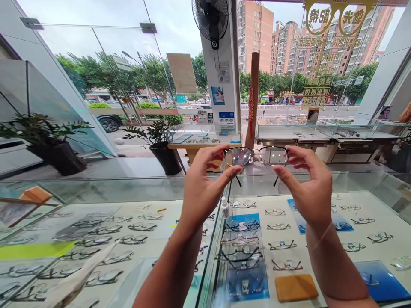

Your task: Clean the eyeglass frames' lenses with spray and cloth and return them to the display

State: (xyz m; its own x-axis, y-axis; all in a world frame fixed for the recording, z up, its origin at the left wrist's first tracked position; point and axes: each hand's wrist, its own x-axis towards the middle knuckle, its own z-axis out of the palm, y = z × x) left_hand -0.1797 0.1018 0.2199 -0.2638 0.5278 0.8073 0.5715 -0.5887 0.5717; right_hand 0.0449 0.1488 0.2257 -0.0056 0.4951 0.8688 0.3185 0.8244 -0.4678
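A pair of dark-rimmed glasses (273, 155) is raised above the glass display counter, lenses facing me and temples pointing down and away. My left hand (207, 184) pinches the left end of the frame, its thumb near the lower edge of the left lens. At the right end, my right hand (310, 186) grips the frame between thumb and fingers. A small white tag hangs beside the left lens. Below the hands, a white bottle (225, 208) stands on the glass near the counter's middle seam.
Rows of glasses fill the display counter (180, 188). A brown case (296, 288) lies at the lower right, a whitish cloth (80, 278) at the lower left. Potted plants (165, 158), a wooden post (254, 94) and more display cases (295, 133) stand farther back.
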